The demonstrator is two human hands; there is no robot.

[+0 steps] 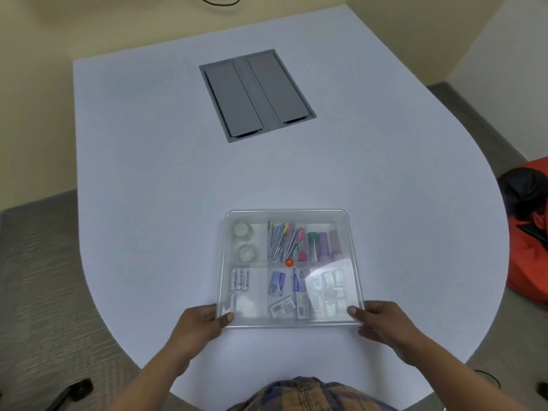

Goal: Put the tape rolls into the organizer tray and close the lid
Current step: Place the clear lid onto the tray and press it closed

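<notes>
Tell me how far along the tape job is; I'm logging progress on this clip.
Nearly finished, it seems. Two white tape rolls sit in the far-left compartment of the clear plastic organizer tray, and the translucent lid lies over it. The left hand and right hand grip the near corners. Left: perhaps pressing the lid fully shut; whether it has seated, I cannot tell.

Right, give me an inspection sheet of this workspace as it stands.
Surface: rounded white table, grey recessed cable hatch at its middle.
Job's things: clear plastic organizer tray, translucent lid on top; two white tape rolls in the far-left compartment.
Clutter: nothing seen loose on the table.
Hands: left hand and right hand grip the tray's near corners.
Cables: black cable against the far wall.
Surroundings: orange and black bag on the floor, right.
</notes>
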